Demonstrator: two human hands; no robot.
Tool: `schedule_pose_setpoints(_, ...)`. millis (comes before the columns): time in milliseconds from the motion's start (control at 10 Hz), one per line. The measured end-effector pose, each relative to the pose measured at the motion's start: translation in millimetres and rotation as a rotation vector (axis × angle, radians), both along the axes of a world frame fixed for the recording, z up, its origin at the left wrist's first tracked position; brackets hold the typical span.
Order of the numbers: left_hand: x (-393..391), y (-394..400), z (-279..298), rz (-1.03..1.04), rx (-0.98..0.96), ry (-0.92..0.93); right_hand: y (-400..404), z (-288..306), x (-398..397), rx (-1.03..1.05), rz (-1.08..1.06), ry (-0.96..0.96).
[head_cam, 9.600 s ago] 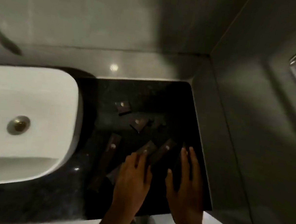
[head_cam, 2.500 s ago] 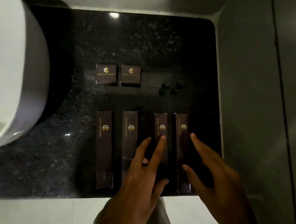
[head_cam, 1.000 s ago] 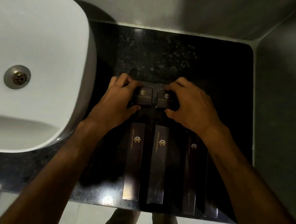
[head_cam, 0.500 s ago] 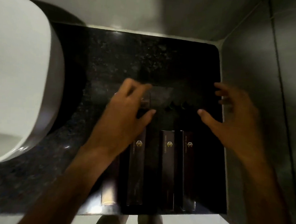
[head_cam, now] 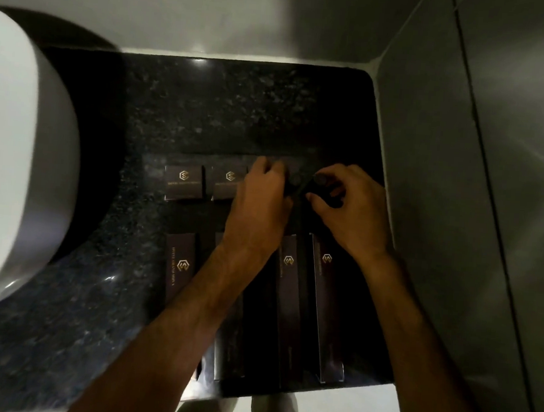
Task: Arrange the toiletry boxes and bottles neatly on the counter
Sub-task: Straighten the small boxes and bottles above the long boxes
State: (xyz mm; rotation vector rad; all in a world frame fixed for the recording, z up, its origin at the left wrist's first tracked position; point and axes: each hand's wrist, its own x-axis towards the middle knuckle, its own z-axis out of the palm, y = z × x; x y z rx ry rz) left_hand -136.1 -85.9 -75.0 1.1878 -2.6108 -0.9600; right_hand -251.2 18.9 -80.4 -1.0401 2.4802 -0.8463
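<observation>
Dark speckled stone made up the counter (head_cam: 225, 112), with grey walls behind it and on the right side. One white sink (head_cam: 17, 143) sat at the left edge.

Two small boxes lay side by side near the middle of the counter. The left small box (head_cam: 184, 182) showed its gold mark clearly. The right small box (head_cam: 228, 183) sat just beside it, and its right end was hidden under a hand.

Four long boxes lay in a row closer to the person, all pointing the same way. The first long box (head_cam: 179, 267) was on the left. The second long box (head_cam: 230, 347) was mostly hidden under the left arm. The third long box (head_cam: 287, 306) and the fourth long box (head_cam: 328, 309) lay to the right, close together.

Both hands were up past the long boxes, to the right of the small boxes. The left hand (head_cam: 261, 205) curled its fingers around the left bottle (head_cam: 293, 184), a small dark one. The right hand (head_cam: 350, 211) pinched the right bottle (head_cam: 322, 185) between thumb and fingers. The two bottles stood right next to each other on the counter. It was too dark to see much of them.
</observation>
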Motion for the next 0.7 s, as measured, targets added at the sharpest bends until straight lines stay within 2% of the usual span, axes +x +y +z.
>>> schedule_pose_setpoints(500, 0.9, 1.1, 0.8, 0.026, 0.009, 0.012, 2.9, -1.1, -1.5, -0.01, 0.012, 0.005)
schedule_pose_setpoints(700, 4.0, 3.5, 4.9, 0.055, 0.068, 0.034, 3.3, -1.4, -1.0, -0.042, 0.0, -0.019)
